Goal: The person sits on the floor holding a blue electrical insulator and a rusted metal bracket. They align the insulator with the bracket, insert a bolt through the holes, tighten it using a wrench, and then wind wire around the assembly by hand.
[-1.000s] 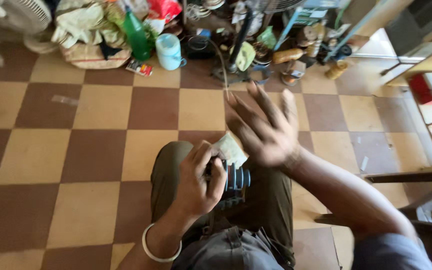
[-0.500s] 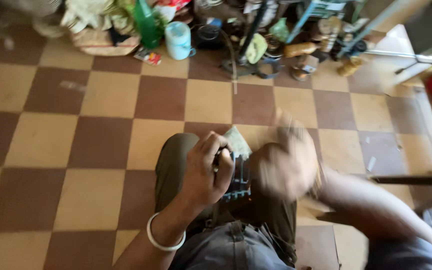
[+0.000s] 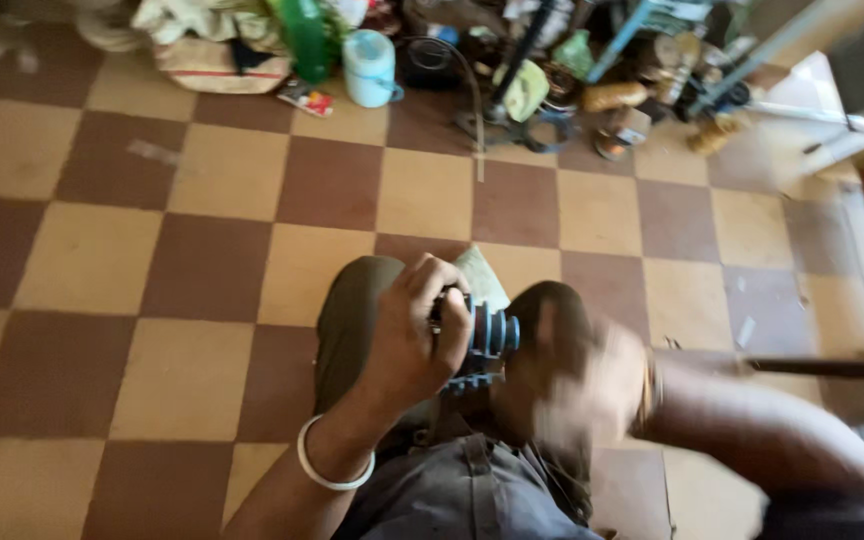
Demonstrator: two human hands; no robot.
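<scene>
Checkered floor (image 3: 182, 240) of tan and brown tiles is filling most of the view, seen from above. Along its far edge a clutter of things is lying: a cloth-covered bundle (image 3: 207, 45) at the left, a green bottle (image 3: 305, 38) standing just beside it, a pale blue mug (image 3: 369, 68) next to that, and further right a tangle of tools and small containers too blurred to sort out. The person is sitting with olive-trousered knees (image 3: 352, 310) pointing away from the camera. The left hand (image 3: 410, 335), white bangle (image 3: 324, 470) circling its wrist, is closing its fingers around a dark, ribbed cylindrical part (image 3: 487, 335), holding it over the lap between the knees. A pale folded cloth or paper (image 3: 480, 280) is showing just behind that part, touching it or nearly so; cannot tell which. The right hand (image 3: 592, 395) is sitting just right of the ribbed part and lower, heavily motion-blurred; cannot tell whether it is open or closed, or whether it is touching anything. A dark bar (image 3: 832, 368) is crossing the right edge.
</scene>
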